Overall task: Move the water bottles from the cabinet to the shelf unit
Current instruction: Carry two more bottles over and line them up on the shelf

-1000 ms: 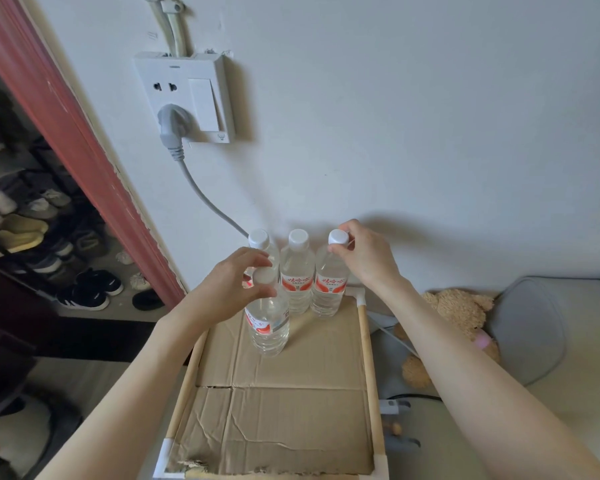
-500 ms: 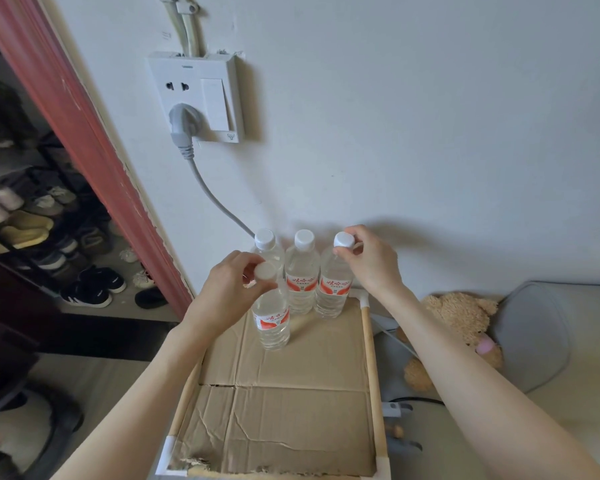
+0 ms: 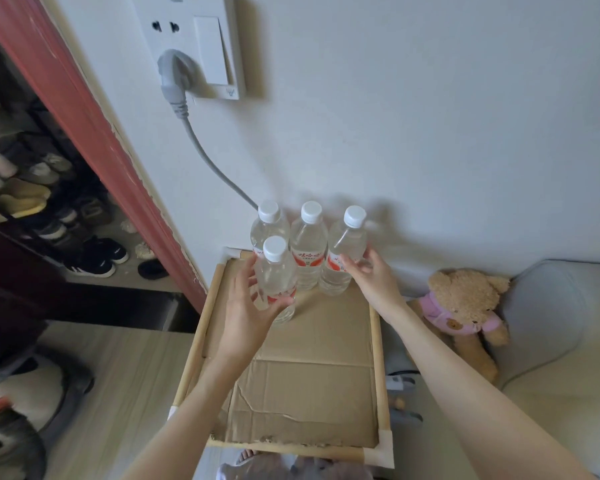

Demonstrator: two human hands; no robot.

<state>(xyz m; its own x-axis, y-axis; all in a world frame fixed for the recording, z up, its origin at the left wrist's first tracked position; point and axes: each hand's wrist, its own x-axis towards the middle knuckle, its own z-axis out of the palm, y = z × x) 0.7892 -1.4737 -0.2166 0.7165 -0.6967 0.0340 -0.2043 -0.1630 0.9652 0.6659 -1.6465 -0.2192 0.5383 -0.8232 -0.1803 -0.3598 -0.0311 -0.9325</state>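
Four clear water bottles with white caps and red-and-white labels stand upright at the far end of the shelf top, against the wall. We see the front bottle (image 3: 277,282) alone in its own row, just in front of the back-left bottle (image 3: 269,227). Our left hand (image 3: 248,308) wraps its lower body from the left side, fingers spread and curled around the plastic, palm touching or nearly touching; we call it a loose grasp, bottle base on the cardboard. Back-middle bottle (image 3: 308,249) sits between our two hands, untouched. Our right hand (image 3: 373,280) is at the back-right bottle (image 3: 343,252), fingertips on its labelled side from the right, thumb in front; fingers are fairly open, so we can't tell if it grips or only touches. The three back bottles stand close together in a row, touching or nearly so.

Under both hands lies a creased cardboard sheet (image 3: 302,382) with a torn near edge, held in the shelf unit's light wooden frame (image 3: 376,341) with white corner joints. Both forearms reach in from the near edge.

Right of our right hand, a brown teddy bear (image 3: 465,306) in a pink top sits on a pale surface. Above and left of our left hand, a grey plug (image 3: 174,76) sits in a white wall socket (image 3: 201,46), its cable running down behind the bottles. Further left, past a red door frame (image 3: 84,126), we see shoes on a rack (image 3: 32,202).
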